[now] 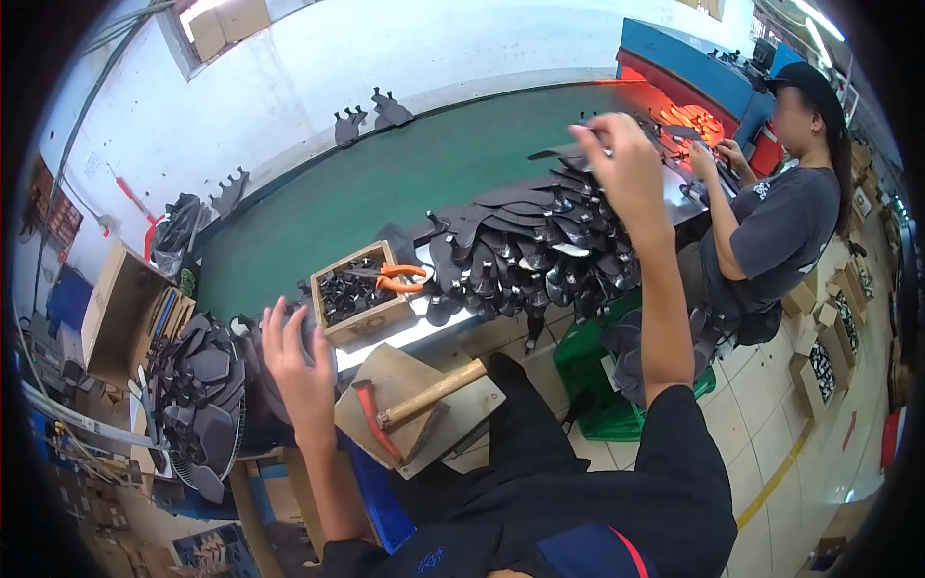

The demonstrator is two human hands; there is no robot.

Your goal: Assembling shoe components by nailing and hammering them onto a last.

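My right hand (628,178) reaches over the far right end of a large pile of dark grey, sole-shaped pieces (501,231), many with short black heel-like stems. Its fingers are bent in a pinch at the end of a thin dark sole-shaped piece (554,152); the fingertips partly hide the contact. My left hand (297,371) is raised, fingers spread, beside a wooden box (361,326) of small black parts. Orange-handled pliers (400,279) lie on that box's rim. In front of me, a hammer (424,397) with a red head and wooden handle rests on a flat block (453,424).
A round basket (234,453) heaped with dark flat pieces stands at left, beside an open cardboard box (111,308). A green conveyor belt (385,183) runs behind. At right, a co-worker (785,212) handles a piece near an orange-glowing machine. A green stool (578,371) stands below.
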